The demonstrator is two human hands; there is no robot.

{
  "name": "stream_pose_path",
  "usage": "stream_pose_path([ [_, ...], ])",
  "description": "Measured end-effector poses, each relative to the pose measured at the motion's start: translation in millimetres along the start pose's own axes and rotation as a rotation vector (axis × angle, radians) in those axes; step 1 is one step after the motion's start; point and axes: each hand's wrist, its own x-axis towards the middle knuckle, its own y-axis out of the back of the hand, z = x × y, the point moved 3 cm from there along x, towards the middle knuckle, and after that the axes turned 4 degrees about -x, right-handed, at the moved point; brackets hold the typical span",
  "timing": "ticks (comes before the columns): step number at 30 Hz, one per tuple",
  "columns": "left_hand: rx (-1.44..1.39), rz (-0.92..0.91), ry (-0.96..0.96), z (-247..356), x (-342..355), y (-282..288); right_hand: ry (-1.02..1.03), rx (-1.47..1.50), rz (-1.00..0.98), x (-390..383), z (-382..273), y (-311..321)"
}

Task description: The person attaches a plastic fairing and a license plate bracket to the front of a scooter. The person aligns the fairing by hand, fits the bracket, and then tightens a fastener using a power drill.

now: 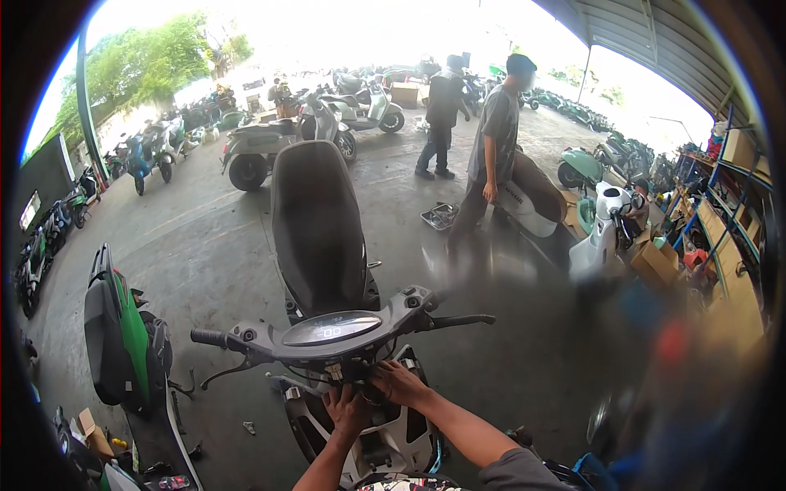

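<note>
Your left hand (348, 409) and right hand (399, 383) reached beneath the grey plastic handlebar cover (327, 353) with its lit oval display (332, 329), at twelve o'clock from them; fingertips hidden, I couldn't tell whether either gripped anything. A blind tug could have strained the pale connector-like piece (335, 372); with power apparently on, loosened contacts might have shorted.

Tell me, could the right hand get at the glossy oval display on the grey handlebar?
Probably yes: the glossy oval display lies uncovered with the right hand close by, though the edge of the grey handlebar lies between.
</note>
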Motion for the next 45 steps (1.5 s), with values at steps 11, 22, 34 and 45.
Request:
stream_pose_path([
  [11, 0.026, -0.030, 0.049, 7.1, 7.9, 1.8, 0.067, -0.028, 0.026, -1.9, 4.3, -6.1],
  [22, -0.004, -0.088, 0.032, 17.0, 17.3, 10.0, -0.041, 0.080, -0.013, 6.2, -10.3, 11.1],
  [34, 0.015, -0.096, 0.075, 20.1, 11.7, 2.4, 0.008, 0.066, 0.088, 4.6, -17.2, 12.7],
  [45, -0.289, -0.410, 0.130, -11.5, 13.6, 25.4, -0.411, -0.153, 0.248, -144.2, -52.6, -8.8],
])
